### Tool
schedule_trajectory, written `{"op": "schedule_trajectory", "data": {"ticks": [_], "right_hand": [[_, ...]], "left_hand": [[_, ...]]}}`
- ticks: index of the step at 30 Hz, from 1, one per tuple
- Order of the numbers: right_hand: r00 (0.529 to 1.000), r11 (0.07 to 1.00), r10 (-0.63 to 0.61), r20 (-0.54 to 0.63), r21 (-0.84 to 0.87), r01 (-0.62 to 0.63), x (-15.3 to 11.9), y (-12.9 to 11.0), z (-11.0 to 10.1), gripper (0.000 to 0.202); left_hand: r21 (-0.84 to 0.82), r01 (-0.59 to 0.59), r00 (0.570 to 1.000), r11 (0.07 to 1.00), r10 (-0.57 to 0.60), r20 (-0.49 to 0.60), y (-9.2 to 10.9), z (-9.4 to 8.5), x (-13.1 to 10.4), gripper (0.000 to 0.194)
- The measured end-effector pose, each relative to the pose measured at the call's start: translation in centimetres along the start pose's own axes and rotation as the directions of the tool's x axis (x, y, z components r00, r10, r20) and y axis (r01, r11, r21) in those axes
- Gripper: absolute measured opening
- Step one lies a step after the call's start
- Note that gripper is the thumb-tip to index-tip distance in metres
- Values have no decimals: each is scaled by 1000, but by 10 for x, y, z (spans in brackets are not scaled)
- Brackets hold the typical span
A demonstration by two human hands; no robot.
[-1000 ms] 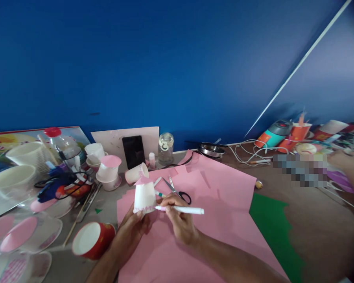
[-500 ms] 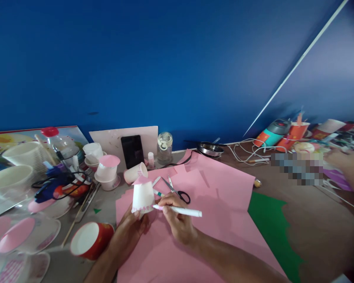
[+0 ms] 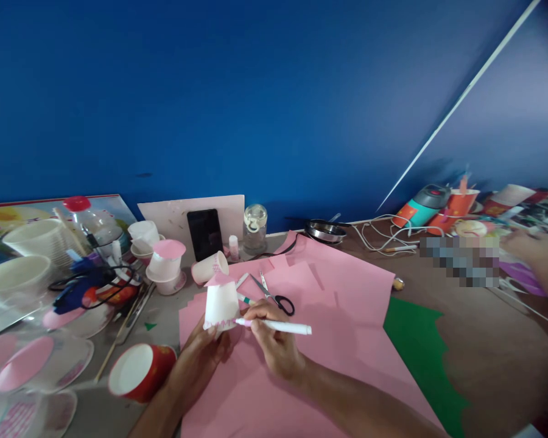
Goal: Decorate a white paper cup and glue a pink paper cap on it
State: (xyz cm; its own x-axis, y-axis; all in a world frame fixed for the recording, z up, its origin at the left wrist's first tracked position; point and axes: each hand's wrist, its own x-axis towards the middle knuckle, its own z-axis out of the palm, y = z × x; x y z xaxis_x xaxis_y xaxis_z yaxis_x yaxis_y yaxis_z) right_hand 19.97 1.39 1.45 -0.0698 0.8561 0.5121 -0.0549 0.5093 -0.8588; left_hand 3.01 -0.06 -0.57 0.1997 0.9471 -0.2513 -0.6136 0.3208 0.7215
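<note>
My left hand [image 3: 210, 347] grips a small white paper cup [image 3: 221, 303] from below, its wide rim downward. A pink paper piece tops the cup, and pink strokes run along the band near its rim. In my right hand [image 3: 274, 340] is a white felt-tip pen [image 3: 287, 327] with a pink front end; its tip meets the right side of the marked band. Pink paper [image 3: 347, 377] lies beneath both hands. Just beyond them are black-handled scissors [image 3: 284, 304] and another paper cup [image 3: 210, 267] tipped on its side.
Left stand stacked paper cups [image 3: 41, 237], a red cup [image 3: 146, 372] and pink-topped cups [image 3: 167, 264]. A dark phone [image 3: 204, 234] and a glass jar [image 3: 256, 228] stand by the blue wall. Green paper [image 3: 424, 353] lies right, with another person's hand [image 3: 525, 246] beyond.
The pen tip has shifted slightly left onto the cup's band. My left hand and the cup stay almost in place.
</note>
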Motion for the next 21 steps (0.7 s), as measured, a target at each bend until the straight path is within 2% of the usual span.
{"op": "schedule_trajectory", "data": {"ticks": [5, 14, 18, 21], "right_hand": [[1000, 1000, 19, -22, 1, -19, -1, 0, 1, 26], [999, 999, 27, -47, -29, -28, -2, 3, 1, 29], [977, 992, 130, -168, 28, -127, -6, 9, 4, 29], [952, 964, 256, -170, 112, -240, -8, 13, 6, 36]], "left_hand": [[-5, 3, 1000, 1000, -3, -26, 0, 0, -1, 19], [17, 3, 1000, 1000, -3, -7, 2, 2, -2, 23], [-5, 14, 999, 1000, -15, -33, 3, 4, -2, 26], [-38, 41, 998, 998, -42, -42, 5, 5, -2, 26]]}}
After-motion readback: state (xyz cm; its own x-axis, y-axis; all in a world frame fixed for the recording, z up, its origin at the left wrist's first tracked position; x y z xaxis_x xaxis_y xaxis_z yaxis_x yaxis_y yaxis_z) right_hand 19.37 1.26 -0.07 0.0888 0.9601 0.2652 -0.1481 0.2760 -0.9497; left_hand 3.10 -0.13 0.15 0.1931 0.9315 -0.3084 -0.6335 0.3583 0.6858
